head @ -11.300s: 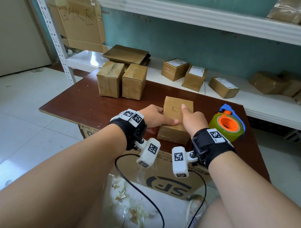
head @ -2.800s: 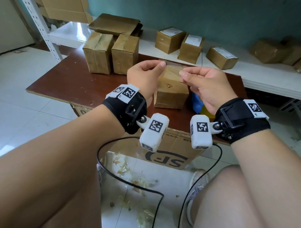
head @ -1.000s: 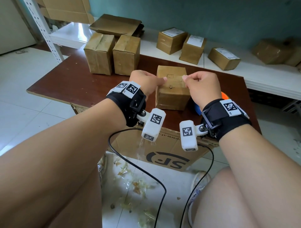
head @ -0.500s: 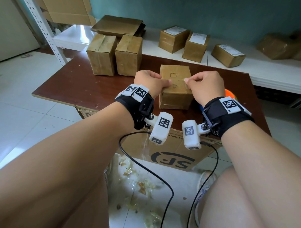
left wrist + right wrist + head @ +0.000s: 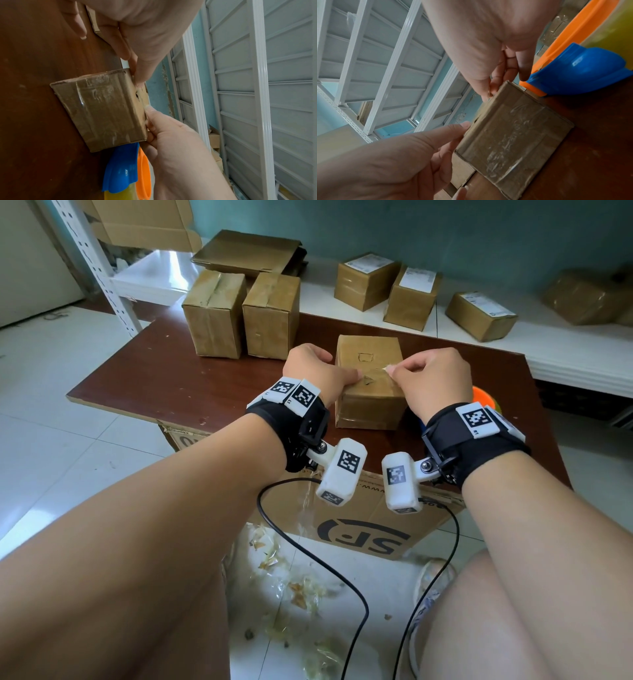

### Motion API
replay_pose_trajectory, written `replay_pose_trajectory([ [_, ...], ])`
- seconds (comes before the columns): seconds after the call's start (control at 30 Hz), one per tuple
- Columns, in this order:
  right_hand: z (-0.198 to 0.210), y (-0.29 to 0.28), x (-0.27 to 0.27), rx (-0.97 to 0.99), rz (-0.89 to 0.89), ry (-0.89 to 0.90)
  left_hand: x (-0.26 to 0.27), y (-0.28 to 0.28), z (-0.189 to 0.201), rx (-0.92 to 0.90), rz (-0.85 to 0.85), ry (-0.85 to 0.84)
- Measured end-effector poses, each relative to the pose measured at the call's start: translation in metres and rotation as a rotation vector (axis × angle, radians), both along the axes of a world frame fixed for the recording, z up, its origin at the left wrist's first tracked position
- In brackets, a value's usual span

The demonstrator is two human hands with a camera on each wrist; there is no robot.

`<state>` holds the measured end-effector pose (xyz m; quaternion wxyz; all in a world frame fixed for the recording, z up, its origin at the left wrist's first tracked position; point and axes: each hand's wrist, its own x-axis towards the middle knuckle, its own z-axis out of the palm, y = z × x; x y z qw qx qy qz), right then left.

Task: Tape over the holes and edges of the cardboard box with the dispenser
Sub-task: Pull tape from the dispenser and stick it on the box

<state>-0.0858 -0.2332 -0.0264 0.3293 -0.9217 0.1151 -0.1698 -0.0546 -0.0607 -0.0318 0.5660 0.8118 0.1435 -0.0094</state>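
Observation:
A small cardboard box [image 5: 368, 402] stands on the brown table [image 5: 171, 378]. Its top has a cut square [image 5: 364, 357] and a small hole [image 5: 368, 380]. My left hand [image 5: 354, 376] and right hand [image 5: 390, 370] are at the top's left and right sides. Each pinches one end of a short clear tape strip low over the hole; only a whitish bit shows at the right fingertips. The left wrist view shows the left thumb and finger [image 5: 135, 75] at the box's top edge. The orange and blue dispenser [image 5: 483, 398] lies right of the box, mostly behind my right wrist.
Two taped boxes [image 5: 214, 313] [image 5: 270, 314] stand at the table's back left. Behind them a white shelf [image 5: 565, 350] carries labelled boxes [image 5: 412, 297] and flattened cardboard [image 5: 246, 251]. Under the table are an SF carton [image 5: 359, 529], tape scraps [image 5: 298, 594] and cables [image 5: 342, 577].
Both hands held the strip in the air above the box 2.8 s ago and have come down to its top. Over the last second they have hardly moved.

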Motion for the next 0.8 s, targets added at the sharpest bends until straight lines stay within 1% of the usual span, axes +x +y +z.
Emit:
replay_pose_trajectory([
  [0.37,0.002,0.001,0.000,-0.016,-0.013,0.043,0.001,0.002,0.001,0.008,-0.051,0.033],
  [0.47,-0.001,0.001,0.001,-0.037,-0.043,0.022,0.003,0.001,0.002,-0.017,-0.067,0.082],
  [0.53,-0.002,0.001,0.001,-0.022,-0.065,0.016,0.001,0.000,0.004,-0.077,-0.067,0.165],
  [0.6,-0.002,0.001,0.000,0.038,-0.068,0.067,0.001,-0.003,0.004,-0.201,-0.079,0.285],
  [0.67,-0.003,0.001,-0.003,0.103,-0.061,0.084,-0.002,-0.005,0.005,-0.318,-0.077,0.357],
  [0.73,-0.004,0.001,-0.006,0.153,-0.074,0.037,-0.005,-0.005,0.007,-0.364,-0.053,0.366],
  [0.8,-0.004,0.002,-0.007,0.197,-0.086,-0.023,-0.009,-0.005,0.010,-0.387,-0.037,0.325],
])
